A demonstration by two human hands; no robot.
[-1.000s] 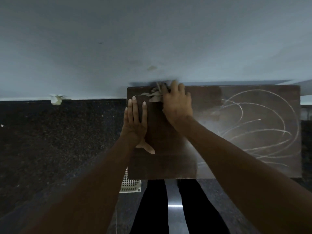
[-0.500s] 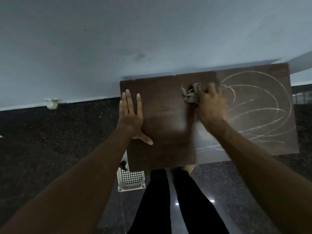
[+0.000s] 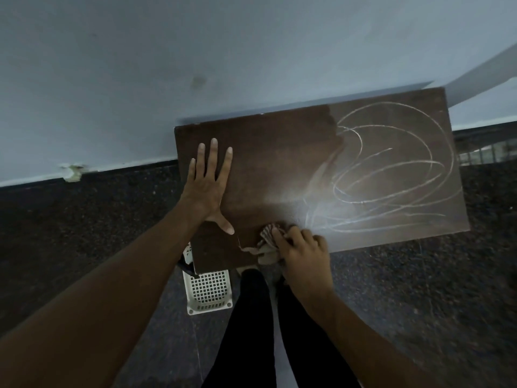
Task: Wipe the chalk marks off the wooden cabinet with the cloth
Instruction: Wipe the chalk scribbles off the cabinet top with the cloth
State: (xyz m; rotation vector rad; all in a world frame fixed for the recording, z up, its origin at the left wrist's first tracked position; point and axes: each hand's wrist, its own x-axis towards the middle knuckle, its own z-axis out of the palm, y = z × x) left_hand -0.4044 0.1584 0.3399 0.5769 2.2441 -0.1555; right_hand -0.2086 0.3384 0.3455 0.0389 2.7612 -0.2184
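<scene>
One cloth (image 3: 267,243), mostly hidden under the gripping right hand (image 3: 303,253); left hand (image 3: 208,186) spread flat on the cabinet (image 3: 279,152); perhaps five chalk loops (image 3: 391,175).

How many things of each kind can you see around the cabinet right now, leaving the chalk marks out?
hands: 2, the left hand and the right hand
cloth: 1
wooden cabinet: 1
white perforated basket: 1
total: 5
</scene>
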